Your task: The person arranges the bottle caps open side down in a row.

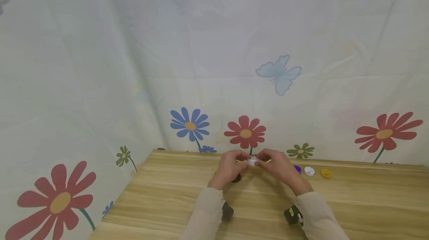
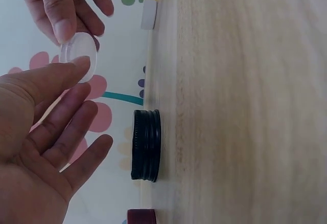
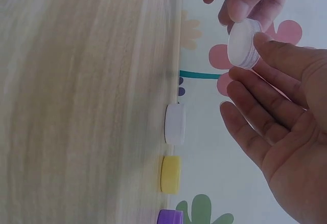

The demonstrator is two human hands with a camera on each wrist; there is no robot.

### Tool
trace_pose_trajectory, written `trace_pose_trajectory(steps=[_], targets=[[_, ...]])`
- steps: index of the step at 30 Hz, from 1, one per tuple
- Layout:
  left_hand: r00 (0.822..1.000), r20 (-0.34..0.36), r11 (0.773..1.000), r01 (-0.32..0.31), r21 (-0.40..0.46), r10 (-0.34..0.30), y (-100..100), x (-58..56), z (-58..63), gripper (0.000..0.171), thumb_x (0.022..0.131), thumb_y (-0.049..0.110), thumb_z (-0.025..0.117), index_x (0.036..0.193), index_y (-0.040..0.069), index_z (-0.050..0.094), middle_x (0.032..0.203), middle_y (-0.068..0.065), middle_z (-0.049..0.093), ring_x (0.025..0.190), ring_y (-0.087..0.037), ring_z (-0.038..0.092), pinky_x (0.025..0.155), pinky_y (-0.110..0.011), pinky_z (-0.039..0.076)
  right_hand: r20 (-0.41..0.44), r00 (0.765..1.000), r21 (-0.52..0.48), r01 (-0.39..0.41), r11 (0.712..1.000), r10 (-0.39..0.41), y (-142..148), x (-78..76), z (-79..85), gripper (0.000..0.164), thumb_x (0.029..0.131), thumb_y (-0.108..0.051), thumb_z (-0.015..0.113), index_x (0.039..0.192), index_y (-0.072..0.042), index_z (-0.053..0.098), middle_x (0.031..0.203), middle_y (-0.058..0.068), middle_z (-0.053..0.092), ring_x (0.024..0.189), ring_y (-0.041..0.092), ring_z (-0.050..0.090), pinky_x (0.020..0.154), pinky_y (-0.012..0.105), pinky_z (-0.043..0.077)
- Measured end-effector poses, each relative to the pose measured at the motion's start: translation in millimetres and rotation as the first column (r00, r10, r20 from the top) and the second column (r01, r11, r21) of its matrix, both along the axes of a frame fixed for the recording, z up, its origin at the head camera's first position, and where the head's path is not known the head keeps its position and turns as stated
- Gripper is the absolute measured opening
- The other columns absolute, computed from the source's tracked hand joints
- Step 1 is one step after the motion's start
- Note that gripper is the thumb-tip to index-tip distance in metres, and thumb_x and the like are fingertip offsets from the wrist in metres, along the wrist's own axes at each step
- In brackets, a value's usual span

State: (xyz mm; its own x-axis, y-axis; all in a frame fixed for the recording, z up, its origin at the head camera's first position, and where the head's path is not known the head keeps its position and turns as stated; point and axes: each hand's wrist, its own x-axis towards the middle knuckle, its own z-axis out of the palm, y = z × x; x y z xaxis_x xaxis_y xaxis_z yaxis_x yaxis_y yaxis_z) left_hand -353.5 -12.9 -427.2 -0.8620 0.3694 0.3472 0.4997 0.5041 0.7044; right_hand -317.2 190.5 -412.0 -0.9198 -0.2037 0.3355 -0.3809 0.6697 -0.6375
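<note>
Translucent cap (image 3: 242, 47), a shallow round piece with a ribbed side wall, held above the tabletop (image 1: 161, 184) near its far edge; whether anything lies inside it cannot be told. The left hand (image 1: 231, 166) pinches one side of it between thumb and finger, the remaining fingers spread below. The right hand (image 1: 277, 164) pinches the opposite side in the same way, so that the cap is gripped from both sides at once.

Along the far edge, to the right of the hands, stand a purple cap (image 1: 297, 169), partly hidden by the right arm, a white cap (image 1: 309, 171) and a yellow cap (image 1: 326, 173). The white and yellow caps each seem to show a raised rim around a recess; they are too small to reveal any contents. On the left hand's side, toward the far-left corner, a black ribbed lid (image 2: 146, 146) rests on the tabletop, with a dark red cap (image 2: 141, 217) near it. Behind the far edge hangs a flowered cloth (image 1: 214, 54).
</note>
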Motion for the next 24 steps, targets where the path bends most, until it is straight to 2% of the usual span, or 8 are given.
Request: trace_pose_trajectory(steps=[7, 15, 24], targets=[[1.000, 0.013, 0.999, 0.013, 0.034, -0.014, -2.2, -1.7, -0.7, 0.014, 0.094, 0.017, 0.085, 0.105, 0.010, 0.082, 0.099, 0.004, 0.078, 0.102, -0.023, 0.072, 0.092, -0.037, 0.058, 0.016, 1.000, -0.010, 0.014, 1.000, -0.014, -0.9, 0.7, 0.8, 0.011, 0.101, -0.016, 0.075, 0.107, -0.007, 0.077, 0.102, 0.005, 0.077, 0.102, 0.031, 0.071, 0.081, 0.044, 0.061], [1.000, 0.021, 0.999, 0.004, 0.048, -0.005, -1.5, 0.4, 1.3, 0.013, 0.096, 0.019, 0.083, 0.105, 0.011, 0.081, 0.096, 0.005, 0.077, 0.095, -0.015, 0.071, 0.086, -0.032, 0.057, -0.006, 1.000, -0.030, -0.008, 1.000, 0.008, 0.3, 0.9, -0.2, 0.011, 0.100, -0.012, 0.076, 0.108, -0.005, 0.074, 0.104, 0.008, 0.077, 0.102, 0.033, 0.073, 0.084, 0.047, 0.061], [1.000, 0.024, 0.997, 0.013, 0.074, -0.015, -1.3, -2.0, -0.6, 0.015, 0.099, 0.026, 0.079, 0.105, 0.013, 0.081, 0.097, 0.006, 0.076, 0.091, -0.012, 0.070, 0.084, -0.032, 0.056, -0.005, 1.000, -0.047, -0.002, 0.999, 0.002, 1.3, 2.3, 0.5, 0.009, 0.100, -0.008, 0.075, 0.107, -0.003, 0.074, 0.099, 0.004, 0.076, 0.097, 0.029, 0.071, 0.078, 0.043, 0.060]])
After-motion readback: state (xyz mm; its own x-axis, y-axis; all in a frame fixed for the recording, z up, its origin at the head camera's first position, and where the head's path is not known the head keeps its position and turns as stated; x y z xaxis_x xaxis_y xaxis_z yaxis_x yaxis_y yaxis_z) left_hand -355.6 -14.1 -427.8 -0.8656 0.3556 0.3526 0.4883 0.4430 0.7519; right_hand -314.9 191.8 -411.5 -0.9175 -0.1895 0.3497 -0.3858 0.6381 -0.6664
